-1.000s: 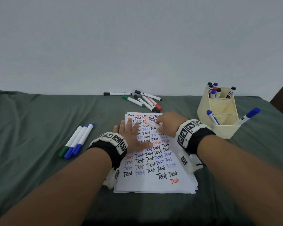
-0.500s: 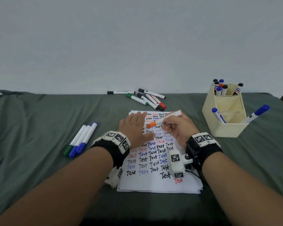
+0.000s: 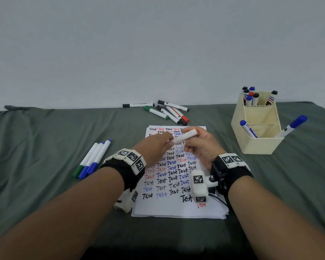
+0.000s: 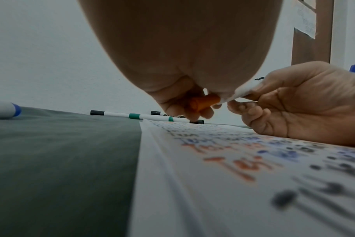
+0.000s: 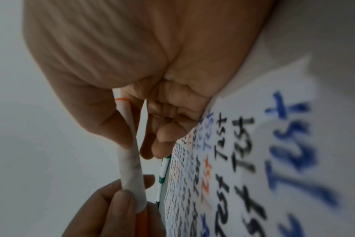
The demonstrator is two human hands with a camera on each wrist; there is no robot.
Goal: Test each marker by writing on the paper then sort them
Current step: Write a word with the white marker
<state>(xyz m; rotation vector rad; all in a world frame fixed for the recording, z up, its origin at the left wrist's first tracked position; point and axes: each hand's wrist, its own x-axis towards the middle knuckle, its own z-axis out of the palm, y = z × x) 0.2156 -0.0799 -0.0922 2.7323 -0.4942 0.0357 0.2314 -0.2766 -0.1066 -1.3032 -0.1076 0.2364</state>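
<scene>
Head view is showing you holding an orange marker over the far part of the paper. Your right hand is pinching the white body with thumb and fingers. Your left hand is pinching the near-left end, and the left wrist view is showing that this end is the orange cap, with your fingers curled round it.

It is looking like you are pulling the cap off so you can write. Try pulling it straight along the marker, not bending it sideways. Be holding the body tight while the cap is coming loose, so the tip is not jumping onto your fingers.

The paper is nearly full of "Test" words, so be looking for a white spot; the near edge is looking free.

When you are done writing, be putting the cap back on before you sort. Sorted markers are sitting in the box on the right and in a row on the left. Untested ones look to be lying in the far pile.
</scene>
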